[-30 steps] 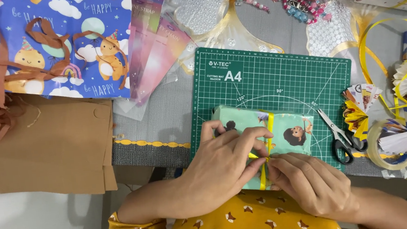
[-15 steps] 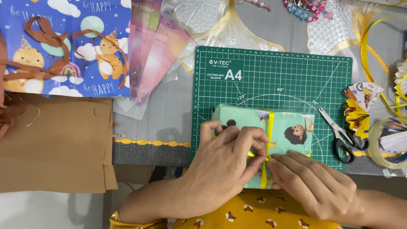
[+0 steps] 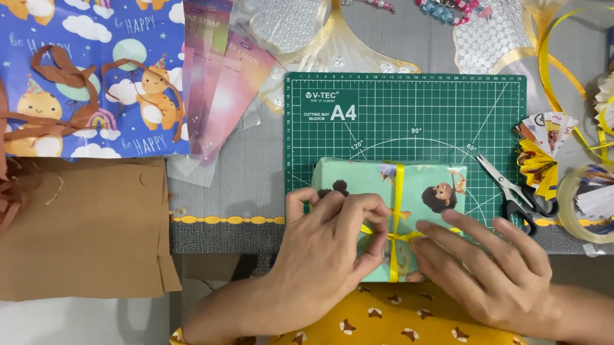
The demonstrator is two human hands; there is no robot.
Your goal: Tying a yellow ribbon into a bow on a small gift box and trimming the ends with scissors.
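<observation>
A mint-green wrapped gift box (image 3: 426, 184) lies flat on the near half of a green cutting mat (image 3: 420, 107), its long axis running left to right across the view, its near edge at the mat's front edge close to the person's body; a yellow ribbon (image 3: 396, 194) crosses it the short way, from far edge to near edge, with a small knot sitting toward the near side; since half a second ago the right hand has let go of the knot and its fingers have spread, while the left hand has hardly moved and the box sits where it did; the left hand (image 3: 328, 248) rests on the box's left part, its grip closed in a pinch with fingertips pressed on the ribbon right at the knot; the right hand (image 3: 497, 274) lies just right of the knot, its grip wide open and holding nothing, fingertips touching the paper and the near edge of the box; black-handled scissors (image 3: 516, 195) lie just beside the box on the mat's right corner; a roll of clear tape (image 3: 572, 201) sits further right on the grey tabletop (image 3: 241, 178), among loose yellow curling ribbon (image 3: 568, 31); brown paper (image 3: 68, 230) and blue patterned gift wrap (image 3: 68, 67) lie well apart to the left.
</observation>
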